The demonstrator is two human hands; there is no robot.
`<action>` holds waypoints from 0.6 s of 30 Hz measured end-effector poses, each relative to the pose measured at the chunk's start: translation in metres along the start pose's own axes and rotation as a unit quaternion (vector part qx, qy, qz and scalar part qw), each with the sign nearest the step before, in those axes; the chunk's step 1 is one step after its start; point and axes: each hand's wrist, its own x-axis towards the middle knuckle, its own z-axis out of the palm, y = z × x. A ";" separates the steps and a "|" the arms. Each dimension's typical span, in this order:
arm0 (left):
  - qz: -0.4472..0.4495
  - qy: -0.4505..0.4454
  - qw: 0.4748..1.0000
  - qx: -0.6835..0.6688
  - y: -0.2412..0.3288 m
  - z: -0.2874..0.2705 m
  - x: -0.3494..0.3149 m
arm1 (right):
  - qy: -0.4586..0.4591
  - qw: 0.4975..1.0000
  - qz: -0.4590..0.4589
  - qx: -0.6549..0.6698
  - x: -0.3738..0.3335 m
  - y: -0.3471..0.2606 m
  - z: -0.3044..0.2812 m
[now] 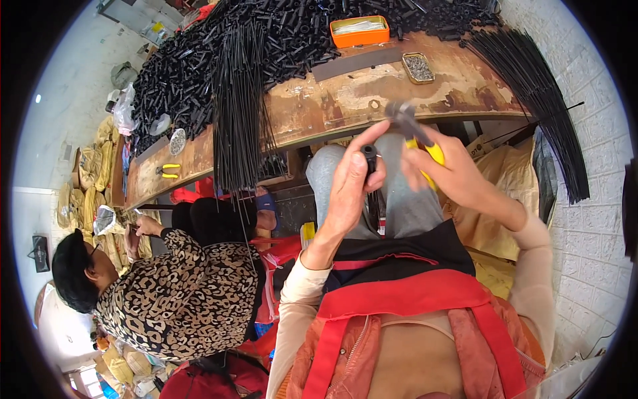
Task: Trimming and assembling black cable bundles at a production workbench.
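My left hand point(349, 186) is closed round a short black tube point(369, 152), its hollow end facing up and the index finger stretched out beside it. Pinched in my right hand point(455, 169) are pincers point(407, 120) with dark jaws and yellow handles. The pincers' head is smeared by motion, close to my left fingertip and above the tube. Both hands are over my lap, just short of the workbench's front edge. The lower part of the tube is hidden by my fingers.
On the worn wooden bench point(319, 110) lie a heap of black tubes point(179, 86), bundles of thin black rods point(236, 106), an orange box point(359, 32) and a tin of small metal pieces point(418, 68). Another person point(179, 292) sits at left near yellow-handled pliers point(170, 171). A white wall point(571, 253) borders the right.
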 end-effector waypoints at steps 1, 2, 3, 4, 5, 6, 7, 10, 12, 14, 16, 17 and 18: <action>-0.001 -0.005 1.000 0.002 0.001 -0.001 0.003 | -0.051 0.992 0.111 0.006 -0.009 -0.006 -0.008; 0.002 0.012 1.000 0.008 0.002 -0.002 0.005 | -0.046 0.993 0.110 0.008 -0.018 -0.006 -0.014; 0.006 0.033 0.999 0.012 0.002 -0.002 0.005 | -0.082 0.987 0.126 -0.048 -0.030 -0.008 -0.018; 0.005 0.015 0.999 0.037 0.000 -0.003 0.006 | -0.117 0.977 0.143 -0.105 -0.037 -0.010 -0.021; 0.014 -0.021 0.994 0.107 -0.009 -0.001 0.007 | -0.114 0.977 0.144 -0.104 -0.038 -0.014 -0.023; -0.012 -0.005 0.991 0.133 -0.002 0.009 0.006 | -0.117 0.973 0.161 -0.113 -0.037 -0.022 -0.023; -0.038 0.010 0.987 0.159 0.005 0.019 0.005 | -0.120 0.969 0.179 -0.122 -0.036 -0.026 -0.022; -0.041 -0.053 0.993 0.095 0.001 0.006 0.004 | -0.132 0.971 0.154 -0.126 -0.040 -0.026 -0.021; -0.033 -0.063 0.993 0.096 0.001 0.005 0.004 | -0.139 0.975 0.136 -0.111 -0.043 -0.023 -0.022; -0.019 -0.071 0.992 0.099 0.004 0.010 0.004 | -0.146 0.980 0.071 -0.111 -0.043 -0.016 -0.029; -0.020 -0.080 0.991 0.105 0.006 0.010 0.002 | -0.177 0.975 0.109 -0.082 -0.039 -0.027 -0.034; -0.020 -0.090 0.990 0.110 0.006 0.009 0.001 | -0.208 0.965 0.147 -0.055 -0.037 -0.037 -0.038; -0.021 -0.092 0.989 0.110 0.006 0.010 0.000 | -0.223 0.958 0.164 -0.069 -0.034 -0.048 -0.040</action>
